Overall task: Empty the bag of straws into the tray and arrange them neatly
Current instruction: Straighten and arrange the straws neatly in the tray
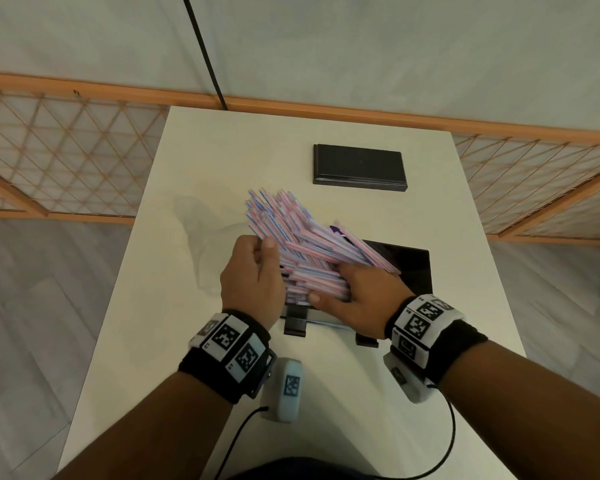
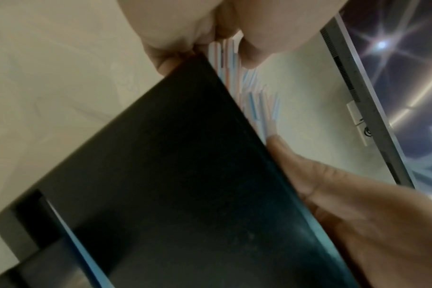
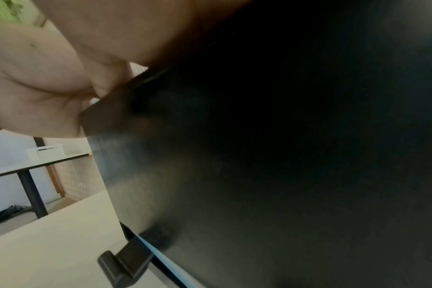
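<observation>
A thick bundle of pink-and-blue striped straws (image 1: 291,237) fans out up and to the left above the near-left part of the black tray (image 1: 411,268). My left hand (image 1: 267,261) grips the bundle's near end from the left, thumb on top. From the right, my right hand (image 1: 329,284) wraps the same end, its thumb against the straws' near tips. The left wrist view shows straws (image 2: 234,64) sticking out past the tray's wall (image 2: 185,175). The dark tray wall (image 3: 284,155) fills the right wrist view. A clear empty bag (image 1: 201,237) lies flat on the table to the left.
A second black rectangular piece (image 1: 359,166) lies at the back of the white table (image 1: 160,341). The tray stands on small black feet (image 1: 295,325) near the front. A lattice screen (image 1: 66,150) runs behind the table.
</observation>
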A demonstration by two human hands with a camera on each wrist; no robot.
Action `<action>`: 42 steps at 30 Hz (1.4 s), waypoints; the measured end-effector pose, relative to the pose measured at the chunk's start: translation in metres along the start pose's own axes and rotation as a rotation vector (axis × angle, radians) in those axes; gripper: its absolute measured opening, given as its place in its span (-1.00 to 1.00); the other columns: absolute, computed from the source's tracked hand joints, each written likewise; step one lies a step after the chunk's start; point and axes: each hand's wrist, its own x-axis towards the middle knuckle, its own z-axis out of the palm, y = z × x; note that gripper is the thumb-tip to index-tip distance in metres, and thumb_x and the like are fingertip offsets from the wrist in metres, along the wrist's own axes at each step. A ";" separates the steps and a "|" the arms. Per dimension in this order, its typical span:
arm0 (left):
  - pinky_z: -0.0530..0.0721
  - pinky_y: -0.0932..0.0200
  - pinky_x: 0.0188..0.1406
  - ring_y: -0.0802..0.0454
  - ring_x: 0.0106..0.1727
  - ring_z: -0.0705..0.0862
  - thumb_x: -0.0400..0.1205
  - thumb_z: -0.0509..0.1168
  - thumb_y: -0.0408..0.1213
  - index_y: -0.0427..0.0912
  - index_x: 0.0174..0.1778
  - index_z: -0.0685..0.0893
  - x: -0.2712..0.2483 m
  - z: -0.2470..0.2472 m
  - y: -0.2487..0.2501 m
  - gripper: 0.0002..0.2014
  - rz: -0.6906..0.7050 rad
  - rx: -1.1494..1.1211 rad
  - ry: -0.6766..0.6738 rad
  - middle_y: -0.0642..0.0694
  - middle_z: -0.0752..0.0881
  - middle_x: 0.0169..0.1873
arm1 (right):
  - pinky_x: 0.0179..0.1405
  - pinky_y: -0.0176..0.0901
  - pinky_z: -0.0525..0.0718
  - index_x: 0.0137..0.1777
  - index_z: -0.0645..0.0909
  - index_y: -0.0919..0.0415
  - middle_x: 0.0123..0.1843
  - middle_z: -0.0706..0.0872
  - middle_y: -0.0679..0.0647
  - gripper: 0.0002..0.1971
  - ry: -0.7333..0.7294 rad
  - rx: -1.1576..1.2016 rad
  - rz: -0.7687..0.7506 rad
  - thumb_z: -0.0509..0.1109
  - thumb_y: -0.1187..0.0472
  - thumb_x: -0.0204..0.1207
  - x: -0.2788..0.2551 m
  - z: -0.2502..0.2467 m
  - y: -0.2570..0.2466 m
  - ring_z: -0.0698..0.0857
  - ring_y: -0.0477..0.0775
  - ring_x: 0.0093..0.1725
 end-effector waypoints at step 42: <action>0.44 0.17 0.42 0.14 0.40 0.57 0.61 -0.15 0.50 0.07 0.52 0.43 0.005 0.009 0.007 -0.25 0.059 -0.172 -0.283 0.04 0.58 0.38 | 0.02 -0.12 0.62 0.05 0.53 -0.10 -0.06 0.66 -0.06 -0.26 -0.055 -0.124 0.019 0.00 -0.70 0.28 0.004 -0.022 -0.012 0.66 0.04 0.01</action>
